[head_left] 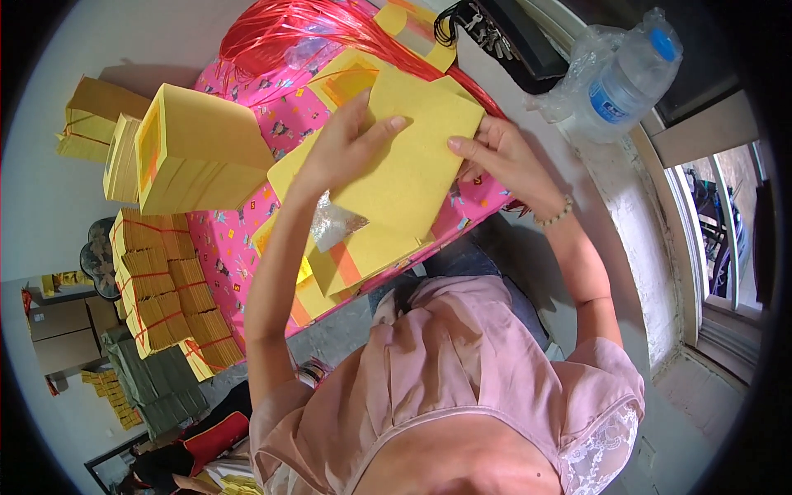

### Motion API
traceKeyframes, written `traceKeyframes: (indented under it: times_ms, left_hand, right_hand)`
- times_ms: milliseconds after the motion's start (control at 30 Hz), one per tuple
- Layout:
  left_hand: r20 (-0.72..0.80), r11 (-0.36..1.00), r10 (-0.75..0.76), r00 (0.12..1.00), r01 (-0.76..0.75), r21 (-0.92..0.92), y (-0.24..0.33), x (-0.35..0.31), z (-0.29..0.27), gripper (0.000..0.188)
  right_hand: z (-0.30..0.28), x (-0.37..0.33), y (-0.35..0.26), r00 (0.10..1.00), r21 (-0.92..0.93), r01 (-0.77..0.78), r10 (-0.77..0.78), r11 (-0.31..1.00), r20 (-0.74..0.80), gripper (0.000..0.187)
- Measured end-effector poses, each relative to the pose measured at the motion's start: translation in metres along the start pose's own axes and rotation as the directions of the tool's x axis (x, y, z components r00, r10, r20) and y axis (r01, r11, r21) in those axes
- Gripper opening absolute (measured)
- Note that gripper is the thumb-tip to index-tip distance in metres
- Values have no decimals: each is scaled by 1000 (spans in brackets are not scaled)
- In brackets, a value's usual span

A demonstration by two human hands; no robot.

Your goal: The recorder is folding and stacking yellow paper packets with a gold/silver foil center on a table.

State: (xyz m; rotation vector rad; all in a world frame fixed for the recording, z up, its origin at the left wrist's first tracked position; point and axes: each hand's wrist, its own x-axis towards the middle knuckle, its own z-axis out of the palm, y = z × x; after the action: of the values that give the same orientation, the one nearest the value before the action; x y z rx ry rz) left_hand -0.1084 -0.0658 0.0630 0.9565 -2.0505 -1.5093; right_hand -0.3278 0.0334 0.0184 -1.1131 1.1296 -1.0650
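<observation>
A sheaf of yellow paper (412, 165) is held tilted between my two hands, above the pink patterned table cover. My left hand (346, 148) grips its left edge, thumb across the front face; some of those fingers are hidden. At the right edge, my right hand (499, 157) pinches the paper between thumb and bent fingers. Just below my left hand lies a crumpled clear plastic piece (334, 223). More yellow paper with an orange band (337, 268) lies under the sheaf, near the table's front edge.
Tall yellow paper stacks (202, 153) stand on the left, with red-tied bundles (169, 280) below them. A tangle of red plastic strips (280, 33) lies at the back. On the right ledge are a black case with keys (511, 41) and a plastic bottle (631, 87).
</observation>
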Motion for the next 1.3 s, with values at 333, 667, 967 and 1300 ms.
traceKeyframes:
  times_ms: [333,667,967,1300]
  left_hand:
    - [215,912,-164,963,65,405,-31,137,-43,68]
    - [174,907,-192,966,107,408,-90,152,-2,61]
    - [119,898,-128,985,65,435,-110,145,12,64]
    - [69,863,-26,997,-13,506,-112,140,18,64]
  right_hand:
    - [-39,69,16,973,7,53,-50,999,-226,33]
    - [-45,69,61,929,-29,-165,146,986,-339,29]
    - [-36,49,57,913,-701,-107,-209,705,-350,29]
    - [-3,51,51,839,-959,149,-544,242,-7,49]
